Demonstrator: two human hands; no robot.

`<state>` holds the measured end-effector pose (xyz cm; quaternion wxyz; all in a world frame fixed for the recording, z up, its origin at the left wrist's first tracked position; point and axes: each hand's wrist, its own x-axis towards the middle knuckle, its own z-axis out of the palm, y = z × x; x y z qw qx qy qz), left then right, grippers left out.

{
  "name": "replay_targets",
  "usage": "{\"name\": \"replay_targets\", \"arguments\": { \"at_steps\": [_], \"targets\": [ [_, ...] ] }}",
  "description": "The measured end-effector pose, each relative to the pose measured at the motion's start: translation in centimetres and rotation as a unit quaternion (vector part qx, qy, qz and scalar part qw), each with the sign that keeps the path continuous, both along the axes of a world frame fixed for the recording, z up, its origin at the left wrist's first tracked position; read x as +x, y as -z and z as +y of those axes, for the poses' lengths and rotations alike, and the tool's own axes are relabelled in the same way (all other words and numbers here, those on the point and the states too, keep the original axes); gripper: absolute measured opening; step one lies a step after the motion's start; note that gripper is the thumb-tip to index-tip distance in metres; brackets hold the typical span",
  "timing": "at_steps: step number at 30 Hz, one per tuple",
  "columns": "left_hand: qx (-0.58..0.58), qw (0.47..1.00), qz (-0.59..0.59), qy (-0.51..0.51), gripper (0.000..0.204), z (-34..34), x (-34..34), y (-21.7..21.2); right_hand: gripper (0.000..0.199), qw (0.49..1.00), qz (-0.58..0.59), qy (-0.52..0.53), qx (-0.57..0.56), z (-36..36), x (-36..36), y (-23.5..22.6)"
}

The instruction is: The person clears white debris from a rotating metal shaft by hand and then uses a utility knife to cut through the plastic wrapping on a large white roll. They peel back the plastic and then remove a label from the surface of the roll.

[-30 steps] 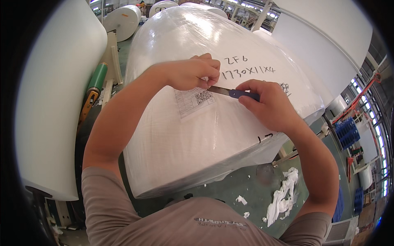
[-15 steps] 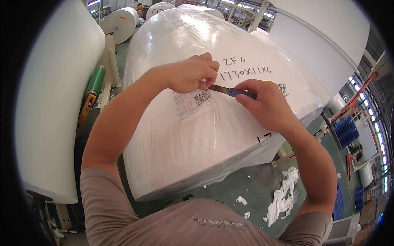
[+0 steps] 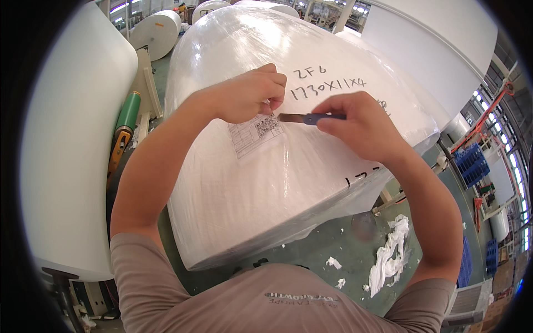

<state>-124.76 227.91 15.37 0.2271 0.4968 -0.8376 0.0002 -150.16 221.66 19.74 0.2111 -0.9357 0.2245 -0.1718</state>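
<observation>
A large white roll [image 3: 239,205] wrapped in clear plastic film lies in front of me, with black handwriting on its top. A printed paper label [image 3: 249,137] shows under the film. My left hand [image 3: 250,93] is closed in a pinch at the label's upper edge. It appears to grip the film, which creases below the fingers, though the fingertips hide the exact hold. In my right hand [image 3: 361,123] is a knife [image 3: 312,118] with a blue-grey handle. Its flat blade points left, with the tip close to my left fingertips and the label's corner.
Another tall white roll [image 3: 78,150] stands close on the left, beside a green cylinder [image 3: 129,111]. More rolls [image 3: 155,34] lie farther back. Crumpled white scraps [image 3: 390,255] litter the green floor at lower right. Blue pallets [image 3: 472,165] stand at the far right.
The knife's blade has come slightly away from my left fingers and lies flatter. My left hand has shifted a little left and up in the picture, still pinched. The view has moved slightly.
</observation>
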Motion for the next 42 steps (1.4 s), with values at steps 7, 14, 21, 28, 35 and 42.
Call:
{"name": "replay_targets", "arguments": {
  "at_steps": [7,14,21,28,35,42],
  "targets": [
    [0.008,1.0,-0.001,-0.003,0.021,0.0,0.0,0.0,0.027,0.996,0.081,-0.02,0.021,1.5,-0.9,-1.0],
    [0.031,0.996,0.07,0.036,0.019,0.5,-0.6,0.8,0.024,0.999,0.009,0.019,0.031,0.4,-3.1,-0.5],
    [0.046,0.996,0.021,0.068,0.014,2.2,-1.8,0.0,0.022,0.994,-0.031,0.028,0.096,0.6,-5.8,-0.6],
    [-0.026,0.999,-0.039,0.023,0.006,4.9,-4.7,1.5,0.016,0.995,-0.082,0.051,0.035,0.8,-5.5,0.3],
    [-0.173,0.977,-0.073,-0.105,0.016,7.0,-8.1,3.6,0.013,0.984,-0.168,0.025,-0.048,-1.9,-3.0,-1.0],
    [-0.239,0.962,-0.073,-0.109,0.012,6.3,-8.1,3.6,0.012,0.993,-0.095,0.005,0.069,-3.4,1.5,-1.9]
  ]
}}
